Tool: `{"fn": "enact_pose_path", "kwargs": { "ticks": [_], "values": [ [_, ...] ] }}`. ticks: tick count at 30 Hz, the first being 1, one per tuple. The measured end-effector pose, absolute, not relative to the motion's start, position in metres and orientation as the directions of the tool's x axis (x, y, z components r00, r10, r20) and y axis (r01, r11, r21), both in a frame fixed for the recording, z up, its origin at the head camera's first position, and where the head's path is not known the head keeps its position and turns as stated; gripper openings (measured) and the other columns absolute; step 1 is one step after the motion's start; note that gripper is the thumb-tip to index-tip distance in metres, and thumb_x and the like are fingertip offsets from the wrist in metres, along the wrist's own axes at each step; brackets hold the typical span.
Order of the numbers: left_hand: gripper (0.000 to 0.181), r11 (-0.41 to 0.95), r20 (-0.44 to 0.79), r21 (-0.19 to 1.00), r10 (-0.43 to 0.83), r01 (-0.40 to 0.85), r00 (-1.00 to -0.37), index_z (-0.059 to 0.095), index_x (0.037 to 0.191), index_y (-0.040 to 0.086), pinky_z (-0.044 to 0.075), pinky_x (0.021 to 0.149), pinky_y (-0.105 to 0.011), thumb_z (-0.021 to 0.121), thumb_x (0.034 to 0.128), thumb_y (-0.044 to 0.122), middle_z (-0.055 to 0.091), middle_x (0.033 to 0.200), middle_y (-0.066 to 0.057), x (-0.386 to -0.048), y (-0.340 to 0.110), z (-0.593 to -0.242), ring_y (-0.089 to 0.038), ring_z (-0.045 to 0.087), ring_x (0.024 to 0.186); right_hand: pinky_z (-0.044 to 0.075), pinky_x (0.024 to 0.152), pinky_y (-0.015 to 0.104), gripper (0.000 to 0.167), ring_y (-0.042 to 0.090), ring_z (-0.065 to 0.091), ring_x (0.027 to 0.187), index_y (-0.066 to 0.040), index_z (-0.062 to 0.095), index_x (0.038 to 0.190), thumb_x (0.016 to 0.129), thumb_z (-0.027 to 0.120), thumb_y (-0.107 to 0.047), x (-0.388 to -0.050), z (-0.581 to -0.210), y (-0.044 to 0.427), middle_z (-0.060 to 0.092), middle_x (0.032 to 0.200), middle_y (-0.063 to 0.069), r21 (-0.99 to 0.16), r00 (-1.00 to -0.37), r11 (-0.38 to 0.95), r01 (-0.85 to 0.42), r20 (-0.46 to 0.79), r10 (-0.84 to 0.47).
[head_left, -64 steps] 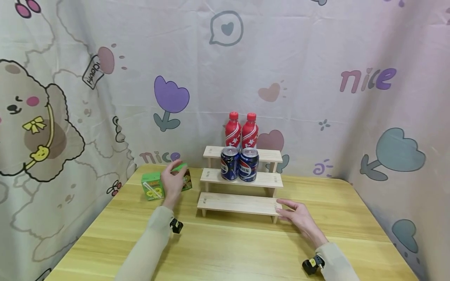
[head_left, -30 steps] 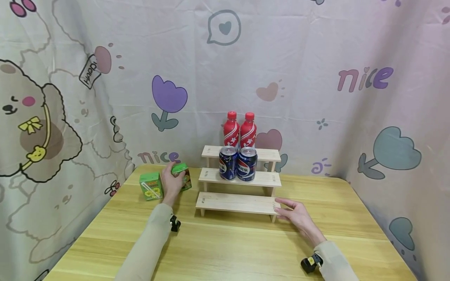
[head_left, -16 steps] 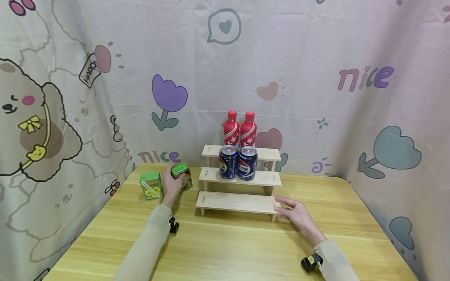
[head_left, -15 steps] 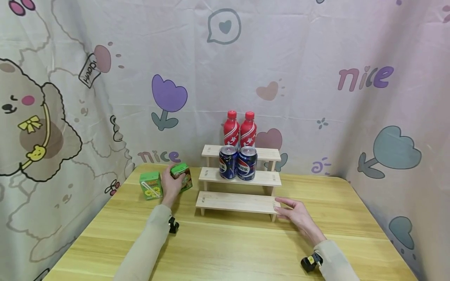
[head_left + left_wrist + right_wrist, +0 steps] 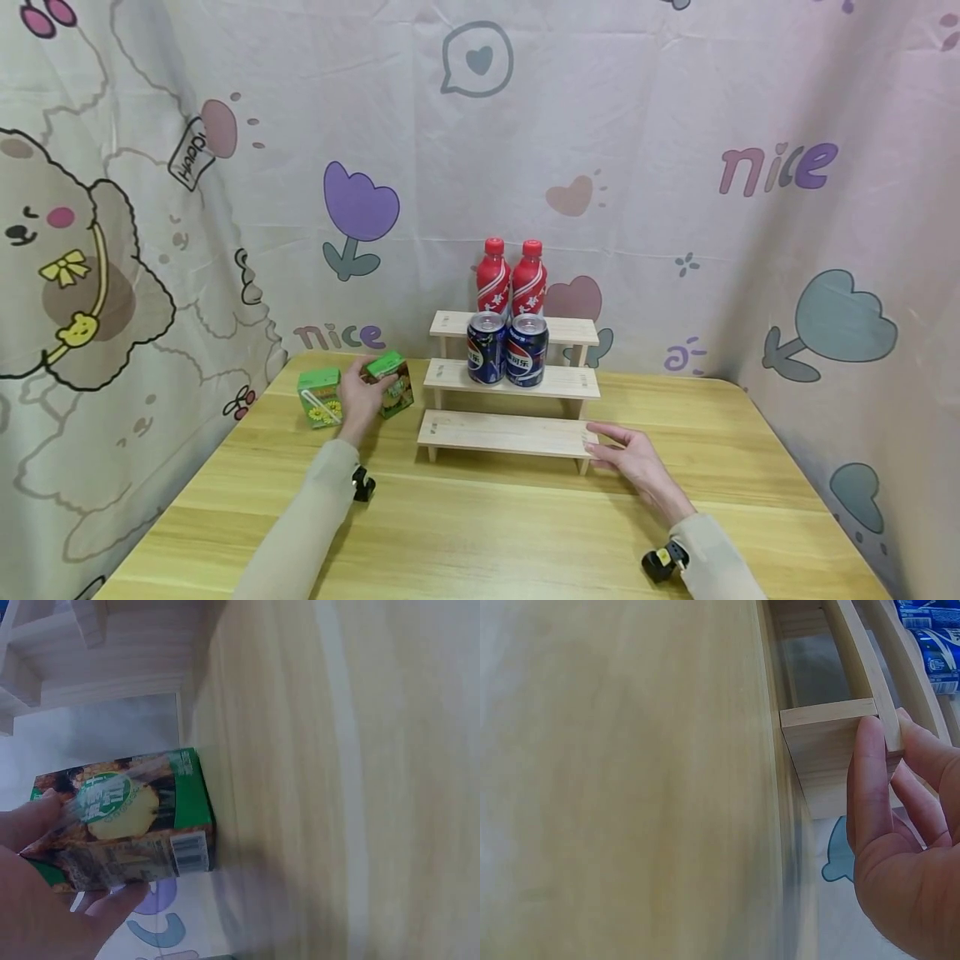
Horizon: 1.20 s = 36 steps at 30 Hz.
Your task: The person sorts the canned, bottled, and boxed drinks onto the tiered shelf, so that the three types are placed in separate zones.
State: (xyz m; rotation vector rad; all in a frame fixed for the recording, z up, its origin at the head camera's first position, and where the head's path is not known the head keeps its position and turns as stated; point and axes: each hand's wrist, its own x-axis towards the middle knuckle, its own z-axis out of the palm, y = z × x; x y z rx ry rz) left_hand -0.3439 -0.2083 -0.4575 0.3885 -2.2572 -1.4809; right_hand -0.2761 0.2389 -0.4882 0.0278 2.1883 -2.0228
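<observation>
In the head view my left hand grips a green-and-brown drink carton with a fruit picture. The left wrist view shows the thumb and fingers on opposite sides of this carton; whether it touches the table cannot be told. Just left of that hand stands a second green drink carton, with yellow flowers and a straw on its side. My right hand holds the right end of the lowest step of a three-tier wooden shelf, pinching the board between thumb and fingers in the right wrist view.
Two blue cola cans stand side by side on the middle step. Behind them, two red bottles stand on the top step. The wooden table reaches back to a patterned curtain.
My left hand has closed round the brown-fronted carton and shifted it slightly right and toward me, turning its front into view. The right hand stays on the shelf.
</observation>
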Motion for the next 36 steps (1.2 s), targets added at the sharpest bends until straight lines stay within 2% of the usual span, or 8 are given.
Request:
{"fn": "enact_pose_path", "kwargs": {
  "ticks": [5, 10, 18, 28, 36],
  "values": [
    [0.052, 0.432, 0.184, 0.902, -0.420, -0.017, -0.889, 0.061, 0.127, 0.010, 0.055, 0.089, -0.047, 0.082, 0.0801, 0.019, 0.065, 0.122, -0.018, -0.341, -0.208, -0.455, -0.035, 0.063, 0.108, 0.059, 0.078, 0.028, 0.055, 0.016, 0.070, 0.086, 0.003, 0.052, 0.138, 0.088, 0.072, -0.007, -0.275, -0.488, 0.238, 0.046, 0.144, 0.027, -0.988, -0.987, 0.088, 0.127, -0.135, -0.092],
    [0.052, 0.465, 0.194, 0.885, -0.385, -0.008, -0.902, 0.062, 0.127, 0.009, 0.056, 0.087, -0.046, 0.082, 0.0799, 0.021, 0.067, 0.119, -0.020, -0.339, -0.209, -0.448, -0.034, 0.065, 0.104, 0.059, 0.079, 0.029, 0.054, 0.015, 0.070, 0.086, 0.003, 0.052, 0.138, 0.088, 0.072, -0.007, -0.275, -0.488, 0.238, 0.045, 0.145, 0.026, -0.988, -0.986, 0.092, 0.126, -0.134, -0.095],
    [0.052, 0.504, 0.208, 0.864, -0.344, 0.007, -0.916, 0.064, 0.125, 0.008, 0.058, 0.079, -0.040, 0.084, 0.0786, 0.021, 0.070, 0.113, -0.019, -0.330, -0.210, -0.435, -0.031, 0.069, 0.097, 0.059, 0.079, 0.029, 0.055, 0.015, 0.070, 0.086, 0.003, 0.052, 0.138, 0.088, 0.072, -0.007, -0.274, -0.488, 0.238, 0.046, 0.144, 0.026, -0.988, -0.987, 0.096, 0.122, -0.132, -0.096],
    [0.055, 0.535, 0.185, 0.844, -0.233, 0.033, -0.955, 0.063, 0.127, 0.009, 0.056, 0.074, -0.031, 0.084, 0.0780, 0.021, 0.069, 0.116, -0.019, -0.319, -0.217, -0.419, -0.030, 0.068, 0.098, 0.059, 0.079, 0.030, 0.054, 0.016, 0.069, 0.087, 0.003, 0.052, 0.138, 0.089, 0.071, -0.007, -0.274, -0.489, 0.238, 0.045, 0.145, 0.026, -0.988, -0.987, 0.108, 0.115, -0.125, -0.097],
    [0.056, 0.538, 0.159, 0.842, -0.172, 0.042, -0.972, 0.059, 0.131, 0.009, 0.055, 0.068, -0.025, 0.082, 0.0806, 0.020, 0.067, 0.118, -0.019, -0.308, -0.224, -0.409, -0.025, 0.066, 0.095, 0.059, 0.079, 0.030, 0.053, 0.016, 0.070, 0.085, 0.002, 0.052, 0.138, 0.088, 0.071, -0.006, -0.276, -0.489, 0.238, 0.050, 0.139, 0.026, -0.987, -0.988, 0.109, 0.119, -0.129, -0.090]
  ]
}}
